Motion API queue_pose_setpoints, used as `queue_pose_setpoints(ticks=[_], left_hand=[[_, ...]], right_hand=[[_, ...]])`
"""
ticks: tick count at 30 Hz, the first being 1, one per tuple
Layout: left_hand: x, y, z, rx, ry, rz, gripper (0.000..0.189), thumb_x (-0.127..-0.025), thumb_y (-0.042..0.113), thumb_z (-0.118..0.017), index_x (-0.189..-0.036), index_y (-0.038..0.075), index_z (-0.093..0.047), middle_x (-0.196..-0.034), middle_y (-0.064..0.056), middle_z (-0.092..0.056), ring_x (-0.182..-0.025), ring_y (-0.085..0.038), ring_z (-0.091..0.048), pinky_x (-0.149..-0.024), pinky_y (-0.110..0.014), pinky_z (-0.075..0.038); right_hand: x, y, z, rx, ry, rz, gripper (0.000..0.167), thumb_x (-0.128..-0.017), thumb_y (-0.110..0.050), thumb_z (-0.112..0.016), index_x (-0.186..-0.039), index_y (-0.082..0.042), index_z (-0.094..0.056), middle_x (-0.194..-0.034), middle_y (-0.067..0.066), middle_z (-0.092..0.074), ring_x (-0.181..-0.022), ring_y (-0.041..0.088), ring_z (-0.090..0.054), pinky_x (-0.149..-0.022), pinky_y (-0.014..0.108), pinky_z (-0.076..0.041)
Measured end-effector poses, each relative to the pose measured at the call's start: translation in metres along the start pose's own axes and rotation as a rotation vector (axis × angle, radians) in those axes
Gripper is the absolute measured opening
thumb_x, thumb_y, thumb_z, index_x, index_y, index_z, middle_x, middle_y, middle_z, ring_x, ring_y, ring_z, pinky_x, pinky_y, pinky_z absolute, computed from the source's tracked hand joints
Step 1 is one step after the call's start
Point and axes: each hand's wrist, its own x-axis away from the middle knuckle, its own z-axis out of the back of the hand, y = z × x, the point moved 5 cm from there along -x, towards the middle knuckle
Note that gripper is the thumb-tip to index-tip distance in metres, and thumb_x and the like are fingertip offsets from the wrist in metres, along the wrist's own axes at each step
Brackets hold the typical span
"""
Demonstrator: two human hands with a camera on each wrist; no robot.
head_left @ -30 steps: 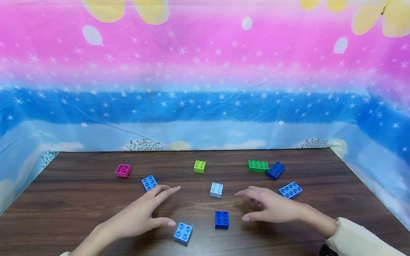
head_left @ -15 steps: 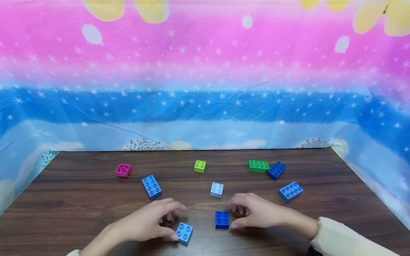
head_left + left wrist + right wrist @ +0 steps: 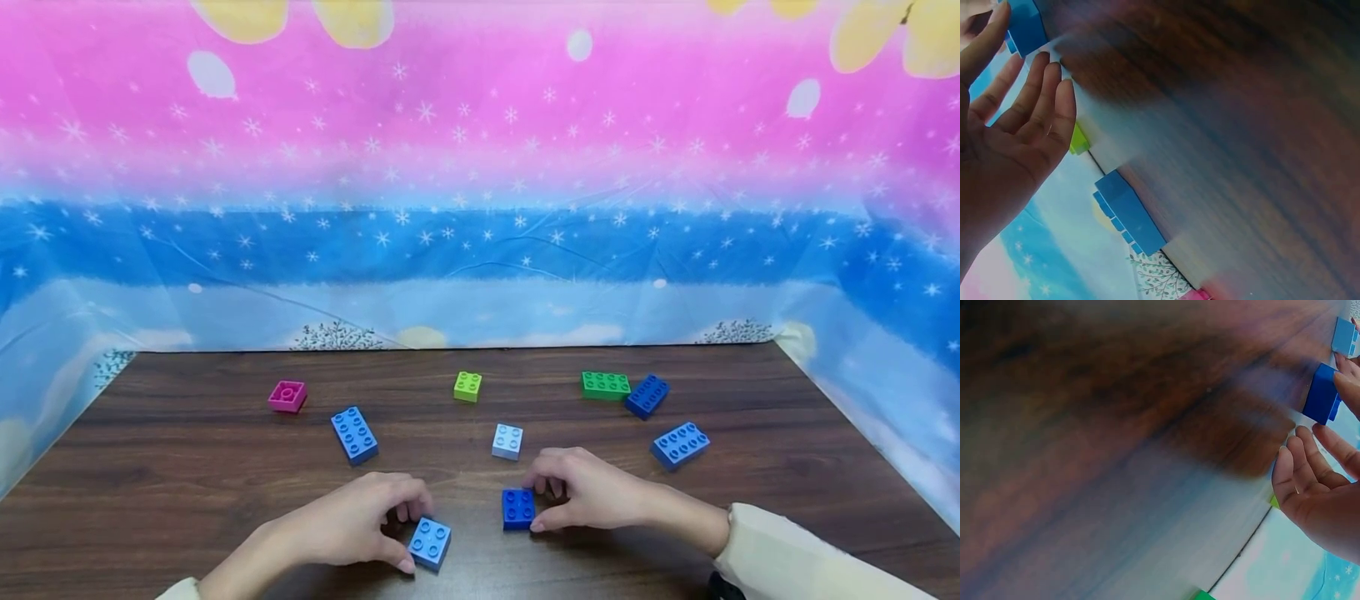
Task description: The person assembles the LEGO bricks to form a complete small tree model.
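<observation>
In the head view, a light blue two-by-two toy building brick (image 3: 431, 543) lies near the front of the table. My left hand (image 3: 356, 518) pinches it, thumb at its near left corner and index finger along the far side. To the right, my right hand (image 3: 596, 493) pinches a dark blue two-by-two brick (image 3: 518, 508) between thumb and index finger. Both bricks stand studs up, a short gap apart. In the left wrist view the thumb overlaps the light blue brick (image 3: 1027, 28); the right wrist view shows the dark blue brick (image 3: 1320, 394) between thumb and index finger.
Behind the hands lie a pale blue brick (image 3: 507, 442), a lime brick (image 3: 467, 387), a magenta brick (image 3: 288, 397) and a long blue brick (image 3: 355, 435). At right are a green brick (image 3: 606, 385), a dark blue long brick (image 3: 647, 396) and another blue one (image 3: 680, 446).
Both hands have come down and inward toward the front bricks. Their fingers have closed in, the left on the light blue brick, the right on the dark blue brick. The bricks stay in place.
</observation>
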Motion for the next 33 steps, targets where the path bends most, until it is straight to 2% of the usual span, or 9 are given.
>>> queue_pose_setpoints(ticks=[3, 9, 13, 23, 33], left_hand=[[0.0000, -0.0010, -0.0003, -0.003, -0.004, 0.011, 0.034, -0.073, 0.028, -0.077, -0.099, 0.017, -0.058, -0.088, 0.014, -0.052, -0.081, -0.003, -0.049, -0.071, -0.024, -0.044], [0.0004, -0.0015, -0.0008, -0.015, -0.002, 0.008, 0.029, -0.076, 0.028, -0.074, -0.098, 0.018, -0.058, -0.087, 0.014, -0.052, -0.080, -0.003, -0.048, -0.070, -0.023, -0.044], [0.0008, -0.0025, -0.0011, -0.008, -0.003, 0.009, 0.026, -0.078, 0.030, -0.072, -0.097, 0.019, -0.058, -0.087, 0.014, -0.052, -0.080, -0.003, -0.048, -0.069, -0.023, -0.044], [0.0013, -0.0037, -0.0022, -0.018, 0.001, 0.010, 0.030, -0.076, 0.030, -0.074, -0.099, 0.019, -0.059, -0.088, 0.015, -0.052, -0.081, -0.002, -0.048, -0.069, -0.023, -0.044], [0.0009, -0.0041, -0.0021, -0.020, 0.000, 0.011, 0.029, -0.075, 0.026, -0.075, -0.099, 0.019, -0.059, -0.087, 0.015, -0.052, -0.080, -0.002, -0.048, -0.069, -0.023, -0.043]], right_hand=[[-0.0009, 0.0007, -0.0001, 0.002, 0.004, -0.010, 0.025, -0.082, -0.028, -0.068, -0.100, -0.011, -0.061, -0.086, -0.005, -0.053, -0.072, 0.007, -0.048, -0.062, 0.019, -0.043], [-0.0023, 0.0012, 0.0006, 0.011, 0.040, 0.024, 0.021, -0.083, -0.024, -0.068, -0.098, -0.010, -0.061, -0.083, -0.004, -0.052, -0.070, 0.006, -0.048, -0.061, 0.019, -0.043], [-0.0025, 0.0028, 0.0012, 0.014, 0.049, 0.008, 0.022, -0.083, -0.023, -0.068, -0.098, -0.010, -0.061, -0.083, -0.005, -0.052, -0.069, 0.006, -0.049, -0.061, 0.019, -0.043], [-0.0013, 0.0037, 0.0013, -0.007, 0.041, -0.023, 0.023, -0.083, -0.024, -0.068, -0.100, -0.010, -0.061, -0.083, -0.005, -0.052, -0.071, 0.007, -0.049, -0.062, 0.020, -0.043], [-0.0014, 0.0047, 0.0016, -0.002, 0.048, -0.010, 0.024, -0.082, -0.024, -0.070, -0.099, -0.010, -0.061, -0.082, -0.005, -0.053, -0.071, 0.007, -0.050, -0.062, 0.020, -0.044]])
